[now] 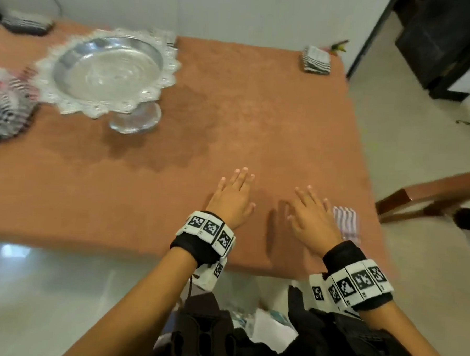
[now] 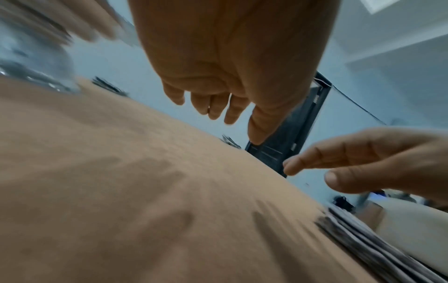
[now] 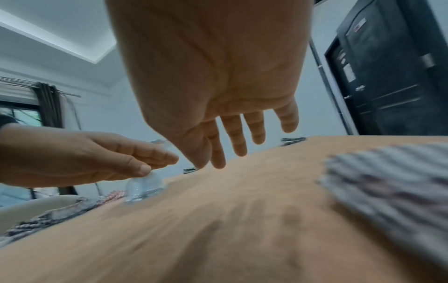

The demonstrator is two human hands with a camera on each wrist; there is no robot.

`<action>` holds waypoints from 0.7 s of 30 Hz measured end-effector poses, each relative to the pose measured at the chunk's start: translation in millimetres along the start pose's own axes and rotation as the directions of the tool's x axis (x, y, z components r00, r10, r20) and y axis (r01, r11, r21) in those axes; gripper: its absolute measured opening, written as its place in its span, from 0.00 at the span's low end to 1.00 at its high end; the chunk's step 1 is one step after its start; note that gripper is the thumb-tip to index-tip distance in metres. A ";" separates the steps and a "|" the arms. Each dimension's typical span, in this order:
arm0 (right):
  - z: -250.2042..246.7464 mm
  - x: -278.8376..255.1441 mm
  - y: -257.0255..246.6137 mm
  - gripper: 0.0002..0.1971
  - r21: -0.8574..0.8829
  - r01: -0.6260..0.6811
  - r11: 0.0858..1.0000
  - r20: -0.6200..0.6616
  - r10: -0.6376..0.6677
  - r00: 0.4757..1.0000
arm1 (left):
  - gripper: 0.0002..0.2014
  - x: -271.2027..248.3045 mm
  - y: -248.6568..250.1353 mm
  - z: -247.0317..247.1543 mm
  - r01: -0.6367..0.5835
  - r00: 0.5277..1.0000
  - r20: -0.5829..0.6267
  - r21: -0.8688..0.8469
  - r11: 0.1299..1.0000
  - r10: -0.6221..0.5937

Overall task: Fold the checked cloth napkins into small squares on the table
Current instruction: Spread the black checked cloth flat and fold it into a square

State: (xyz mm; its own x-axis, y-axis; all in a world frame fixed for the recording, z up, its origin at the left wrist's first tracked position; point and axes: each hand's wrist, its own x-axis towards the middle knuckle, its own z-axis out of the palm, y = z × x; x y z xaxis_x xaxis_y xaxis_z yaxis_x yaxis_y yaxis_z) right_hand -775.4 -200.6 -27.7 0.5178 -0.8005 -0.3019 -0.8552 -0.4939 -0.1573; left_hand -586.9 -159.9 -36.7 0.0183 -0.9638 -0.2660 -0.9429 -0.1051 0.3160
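Note:
Both my hands hover flat, fingers straight, over the near part of the orange-brown table cover (image 1: 258, 124). My left hand (image 1: 234, 191) holds nothing; the left wrist view shows its palm (image 2: 218, 76) above bare cloth. My right hand (image 1: 312, 209) is empty too, its fingers spread (image 3: 230, 124). A small folded checked napkin (image 1: 347, 223) lies on the table just right of my right hand, blurred in the right wrist view (image 3: 387, 183). A loose heap of checked napkins (image 1: 6, 106) lies at the table's left edge.
A glass pedestal dish (image 1: 108, 70) on a white lace doily stands at the back left. Folded napkin stacks sit at the far right corner (image 1: 316, 59) and the far left (image 1: 27, 24). A wooden bench (image 1: 431, 196) stands right of the table; a dark door is behind it.

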 end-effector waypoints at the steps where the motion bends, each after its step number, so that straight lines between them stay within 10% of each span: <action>1: 0.2 11.5 -25.6 0.20 0.013 0.053 0.998 -0.018 -0.053 0.998 | 0.30 -9.4 -26.0 -11.1 0.037 0.999 -0.027 -0.014 0.999 -0.038; 11: 28.4 119.1 -317.1 0.15 0.084 0.582 0.809 -0.037 -0.581 0.813 | 0.23 -175.3 -293.0 -63.9 0.466 0.849 -0.198 -0.157 0.870 -0.490; 21: 29.8 196.5 -503.9 0.16 -0.009 0.718 0.696 0.093 -0.715 0.693 | 0.22 -216.2 -455.7 -98.4 0.558 0.766 -0.249 -0.203 0.805 -0.593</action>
State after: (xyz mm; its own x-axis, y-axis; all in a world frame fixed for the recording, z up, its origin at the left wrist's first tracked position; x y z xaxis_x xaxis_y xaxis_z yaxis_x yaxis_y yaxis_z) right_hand -243.4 -98.9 -35.8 0.9680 -0.1703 -0.1845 -0.2226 -0.9218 -0.3175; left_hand -128.5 72.2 -33.5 0.6561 -0.7364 -0.1648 -0.6811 -0.6719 0.2909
